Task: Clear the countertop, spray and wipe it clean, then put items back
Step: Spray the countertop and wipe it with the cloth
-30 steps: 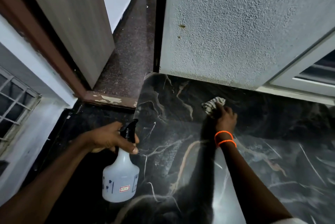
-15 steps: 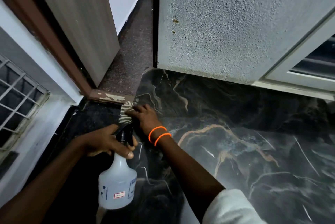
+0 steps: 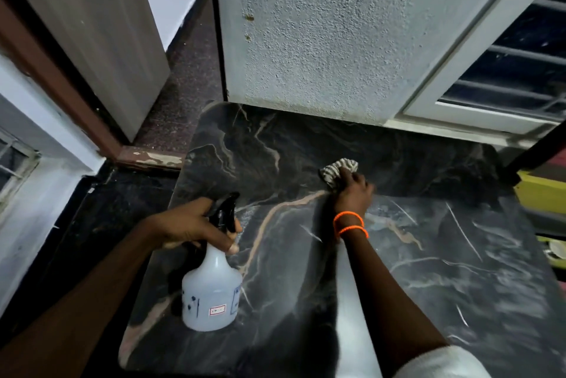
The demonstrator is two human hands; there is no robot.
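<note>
1. Dark marbled table point(image 3: 428, 270) under a rough white wall is bare, mid-wipe.
2. Cloth point(image 3: 338, 170) has swung from the near-left edge back to the far middle, pressed under the right hand point(image 3: 352, 193), which grips it.
3. Left hand point(image 3: 190, 224) still grips the bottle point(image 3: 211, 295), upright near the left edge.
4. Wiping looks well along; returning items remains.

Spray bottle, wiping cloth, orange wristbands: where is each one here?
Spray bottle point(image 3: 211, 295): head view, on its translucent body.
Wiping cloth point(image 3: 337, 170): head view, on the striped part beyond the fingers.
Orange wristbands point(image 3: 349, 223): head view, on the wrist.
</note>
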